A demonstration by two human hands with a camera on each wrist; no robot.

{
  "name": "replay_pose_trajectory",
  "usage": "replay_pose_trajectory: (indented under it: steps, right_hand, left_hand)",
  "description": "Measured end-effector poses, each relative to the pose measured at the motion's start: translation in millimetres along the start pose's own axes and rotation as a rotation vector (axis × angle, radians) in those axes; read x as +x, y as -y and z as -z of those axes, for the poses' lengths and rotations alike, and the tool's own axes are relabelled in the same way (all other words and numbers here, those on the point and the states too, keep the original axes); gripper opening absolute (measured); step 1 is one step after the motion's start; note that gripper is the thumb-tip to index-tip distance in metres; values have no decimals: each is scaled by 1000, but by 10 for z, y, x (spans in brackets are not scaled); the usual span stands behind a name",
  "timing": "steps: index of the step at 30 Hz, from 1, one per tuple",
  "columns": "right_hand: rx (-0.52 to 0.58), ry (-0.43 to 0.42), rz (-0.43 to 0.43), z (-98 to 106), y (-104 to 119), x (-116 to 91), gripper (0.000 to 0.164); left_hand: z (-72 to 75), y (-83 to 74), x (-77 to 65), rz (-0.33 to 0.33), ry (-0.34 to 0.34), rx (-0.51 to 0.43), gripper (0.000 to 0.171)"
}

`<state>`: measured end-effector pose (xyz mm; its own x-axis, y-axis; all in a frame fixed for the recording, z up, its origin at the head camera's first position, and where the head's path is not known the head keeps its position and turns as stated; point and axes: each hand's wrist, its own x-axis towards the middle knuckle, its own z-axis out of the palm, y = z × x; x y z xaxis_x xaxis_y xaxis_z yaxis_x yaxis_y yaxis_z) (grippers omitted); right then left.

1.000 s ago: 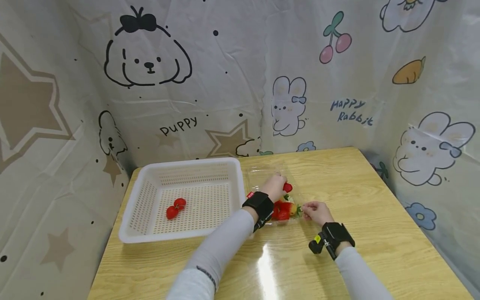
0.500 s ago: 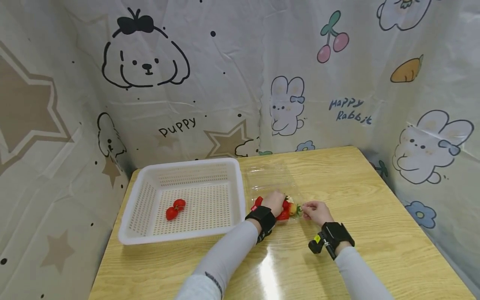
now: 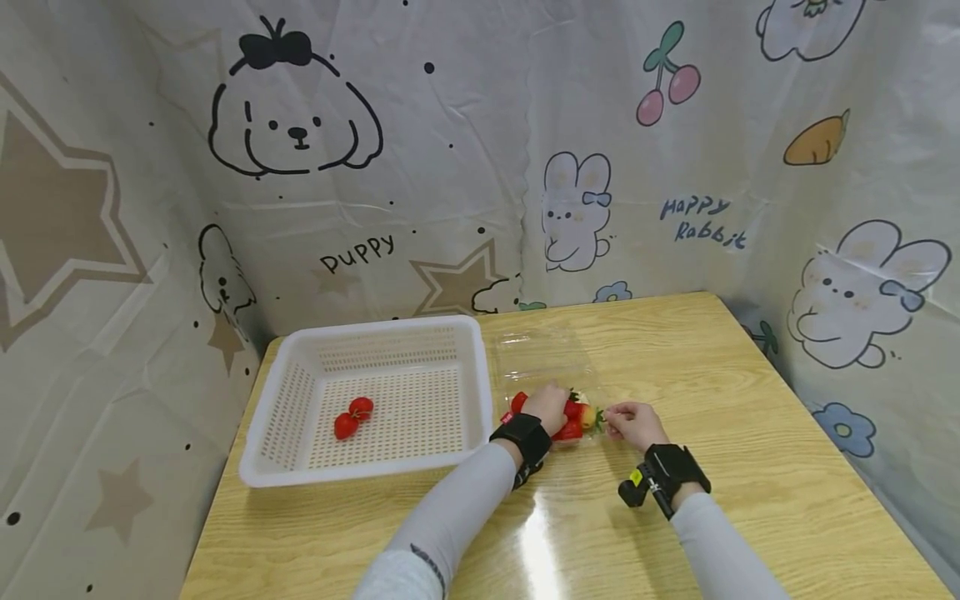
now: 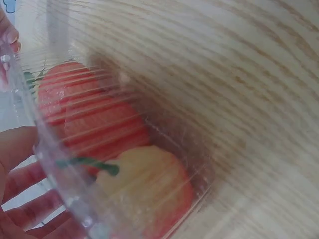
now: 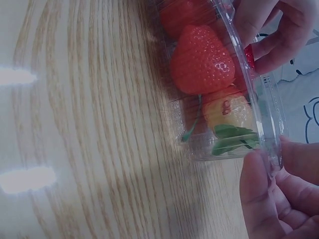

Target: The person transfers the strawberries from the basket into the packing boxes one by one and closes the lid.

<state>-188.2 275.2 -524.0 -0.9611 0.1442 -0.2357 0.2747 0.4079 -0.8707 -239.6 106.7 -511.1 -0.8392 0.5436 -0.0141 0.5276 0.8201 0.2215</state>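
Observation:
In the head view a hinged clear plastic box (image 3: 531, 357) lies with its lid raised. My left hand (image 3: 547, 407) reaches into its fruit-filled part. From the right wrist view, its curled fingers (image 5: 273, 47) are at a red strawberry, mostly hidden behind the box wall. My right hand (image 3: 633, 423) pinches the box's right rim between thumb and fingers, plain in the right wrist view. Through the clear wall show a large red strawberry (image 5: 202, 62) and a yellow-red fruit (image 5: 227, 110) with green leaves.
A white perforated basket (image 3: 251, 433) stands to the left of the box, two red fruits (image 3: 353, 417) touching each other on its floor. Wooden table (image 3: 697, 358) surrounds the box. Behind stands a printed curtain (image 3: 465, 108).
A second ago my left hand held a red fruit above the box; it has since come down among the fruit toward me. My right hand stays at the rim.

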Motion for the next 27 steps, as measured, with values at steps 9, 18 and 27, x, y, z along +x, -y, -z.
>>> replay_pose_trajectory:
  steps: [9,18,27]
  right_hand:
    - [-6,9,-5,15,-6,1,25]
    - [-7,16,3,31,-5,-1,26]
    - [-15,12,-4,23,11,-12,26]
  left_hand:
    - [472,11,31,-41,33,-85,26]
    - [1222,422,-2,36,-96,-158,41]
    - [1390,1260,-224,143,-177,-127,40]
